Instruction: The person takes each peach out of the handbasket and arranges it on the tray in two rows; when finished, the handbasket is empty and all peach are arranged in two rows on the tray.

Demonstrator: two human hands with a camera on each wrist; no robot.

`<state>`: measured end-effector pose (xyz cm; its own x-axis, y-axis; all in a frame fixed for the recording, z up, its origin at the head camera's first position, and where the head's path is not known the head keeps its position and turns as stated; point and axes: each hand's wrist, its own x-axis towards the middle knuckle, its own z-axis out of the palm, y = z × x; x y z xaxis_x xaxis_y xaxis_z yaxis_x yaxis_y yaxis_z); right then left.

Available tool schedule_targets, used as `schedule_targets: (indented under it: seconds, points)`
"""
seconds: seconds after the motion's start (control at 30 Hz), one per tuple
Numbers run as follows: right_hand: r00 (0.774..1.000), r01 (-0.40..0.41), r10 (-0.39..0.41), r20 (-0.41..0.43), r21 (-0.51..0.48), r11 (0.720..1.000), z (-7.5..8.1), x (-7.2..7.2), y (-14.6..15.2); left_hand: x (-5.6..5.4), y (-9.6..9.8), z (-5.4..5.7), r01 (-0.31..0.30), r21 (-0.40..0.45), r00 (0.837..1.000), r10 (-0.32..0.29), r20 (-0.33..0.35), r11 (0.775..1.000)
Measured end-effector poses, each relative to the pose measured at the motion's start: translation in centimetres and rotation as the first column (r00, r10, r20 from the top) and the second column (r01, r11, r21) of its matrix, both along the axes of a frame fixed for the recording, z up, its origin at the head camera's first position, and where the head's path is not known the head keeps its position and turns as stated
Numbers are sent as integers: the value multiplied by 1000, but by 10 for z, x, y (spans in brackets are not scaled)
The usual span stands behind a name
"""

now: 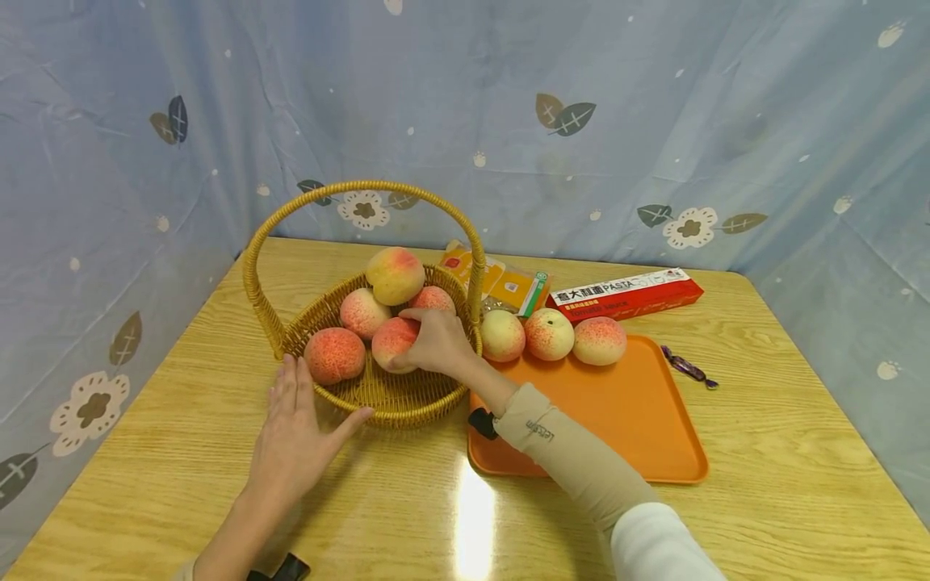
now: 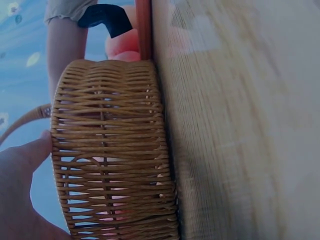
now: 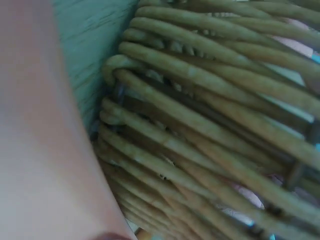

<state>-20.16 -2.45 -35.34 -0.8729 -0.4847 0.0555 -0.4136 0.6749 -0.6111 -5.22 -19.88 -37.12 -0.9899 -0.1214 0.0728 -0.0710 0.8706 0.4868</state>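
Observation:
A woven basket (image 1: 407, 415) with a tall arched handle stands on the table and holds several peaches. My right hand (image 1: 438, 339) reaches in over its right side and grips a peach (image 1: 391, 342), thumb at the front and fingers over the top. Close by lie a redder peach (image 1: 334, 356), a pale pink one (image 1: 363, 313), a yellow one (image 1: 395, 275) and one partly behind my right hand (image 1: 433, 298). My left hand (image 1: 294, 440) rests on the basket's front left rim, fingers straight and thumb spread along it. In the left wrist view, its thumb (image 2: 37, 150) touches the rim.
An orange tray (image 1: 617, 420) lies right of the basket, with three peaches (image 1: 549, 334) along its far edge. Behind stand a red pasta box (image 1: 628, 294) and an orange-and-clear packet (image 1: 508, 282). A purple wrapped candy (image 1: 686, 367) lies right of the tray. Patterned curtains surround the table.

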Motion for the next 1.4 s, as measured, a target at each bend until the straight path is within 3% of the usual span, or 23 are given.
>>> schedule_targets:
  seconds: [0.6,0.87,1.17,1.3,1.4]
  points:
    - [998,41,-47,-31,-183,982,18,16,15,1,2,-2,4,5,999,-4,-33,1000]
    - [998,55,-56,1,-263,963,26,24,32,2,1,-2,1,10,1000,-1,-27,1000]
    - [994,101,-106,0,-294,950,32,30,55,2,1,-2,2,10,999,-2,-43,1000]
    - [994,103,-105,12,-332,938,34,32,65,3,1,-2,3,12,999,-2,-44,1000]
    - [995,96,-86,43,-398,912,35,33,73,3,1,-2,4,12,999,-4,-46,1000]
